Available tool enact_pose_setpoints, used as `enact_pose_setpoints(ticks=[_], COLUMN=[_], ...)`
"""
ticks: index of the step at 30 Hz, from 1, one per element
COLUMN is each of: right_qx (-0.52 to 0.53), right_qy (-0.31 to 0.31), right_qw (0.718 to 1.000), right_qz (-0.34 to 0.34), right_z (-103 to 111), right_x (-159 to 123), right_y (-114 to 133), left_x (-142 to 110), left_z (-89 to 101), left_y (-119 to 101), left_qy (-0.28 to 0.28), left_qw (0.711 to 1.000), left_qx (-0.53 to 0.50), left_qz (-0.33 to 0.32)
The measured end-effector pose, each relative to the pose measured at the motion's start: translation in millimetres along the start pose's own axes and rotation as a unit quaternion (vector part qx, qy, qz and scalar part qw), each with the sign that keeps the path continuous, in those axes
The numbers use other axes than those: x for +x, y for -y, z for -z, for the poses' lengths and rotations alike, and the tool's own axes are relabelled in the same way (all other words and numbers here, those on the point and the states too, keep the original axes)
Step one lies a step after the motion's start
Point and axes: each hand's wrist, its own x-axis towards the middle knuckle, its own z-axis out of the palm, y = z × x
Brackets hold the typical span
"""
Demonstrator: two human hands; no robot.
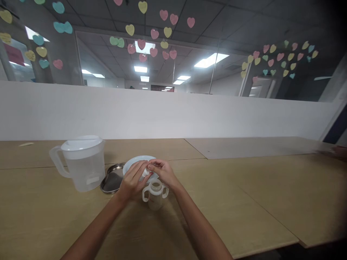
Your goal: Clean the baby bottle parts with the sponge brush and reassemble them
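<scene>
Both my hands meet just above a small two-handled baby bottle (155, 196) that stands open on the wooden table (244, 202). My left hand (134, 180) and my right hand (162, 172) are closed together on a small white bottle part (146, 172), pinched between the fingers. I cannot make out exactly what the part is. Behind the hands lies a light blue plate (135, 162).
A translucent plastic pitcher (81, 162) with a white lid stands at the left. A small metal tray (112, 179) lies between pitcher and plate. A white partition (173, 112) runs along the table's far edge. Another person's hand (337, 151) shows at the far right.
</scene>
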Motion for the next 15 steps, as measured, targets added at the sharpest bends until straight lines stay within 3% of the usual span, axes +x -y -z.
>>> enact_pose_setpoints(ticks=[2,4,9,15], right_qx=[-0.088,-0.213,-0.457,-0.563], right_qy=[-0.034,-0.063,-0.087,-0.109], right_qw=[0.993,0.961,0.816,0.674], right_qz=[0.071,0.162,0.342,0.466], right_z=[-3,-6,-9,-1], right_x=[-1,-3,-9,-15], right_y=[3,7,9,5], left_x=[5,9,15,21], left_z=[-1.7,-2.7,-1.0,5.0], left_y=[-2,-4,-11,-19], left_qy=[-0.003,-0.003,0.002,0.031], left_qw=[1.000,0.999,0.996,0.993], left_qx=[0.005,0.006,0.002,-0.022], left_qz=[0.025,0.045,0.087,0.107])
